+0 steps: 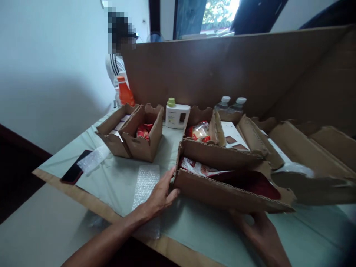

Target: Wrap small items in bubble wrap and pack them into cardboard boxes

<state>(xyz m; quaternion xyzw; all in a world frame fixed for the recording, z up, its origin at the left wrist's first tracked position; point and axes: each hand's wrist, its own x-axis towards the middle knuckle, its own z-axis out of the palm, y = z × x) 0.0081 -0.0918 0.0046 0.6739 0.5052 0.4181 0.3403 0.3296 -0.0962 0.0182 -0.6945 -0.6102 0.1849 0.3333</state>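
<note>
An open cardboard box (222,191) lies near the table's front edge, with red and white packets (200,168) inside it. My left hand (161,194) rests against the box's left corner, fingers stretched along the cardboard and thumb on the front wall. My right hand (257,228) is under the box's front wall on the right; its fingers are hidden beneath the cardboard. A strip of bubble wrap (146,183) lies on the table just left of my left hand.
Two small boxes (133,135) with packets stand at the back left, further boxes (250,137) at the right. A white bottle (176,113), an orange bottle (125,92) and two water bottles (232,104) stand before a tall cardboard wall (222,70). A phone (73,172) lies left. A person (116,59) stands behind.
</note>
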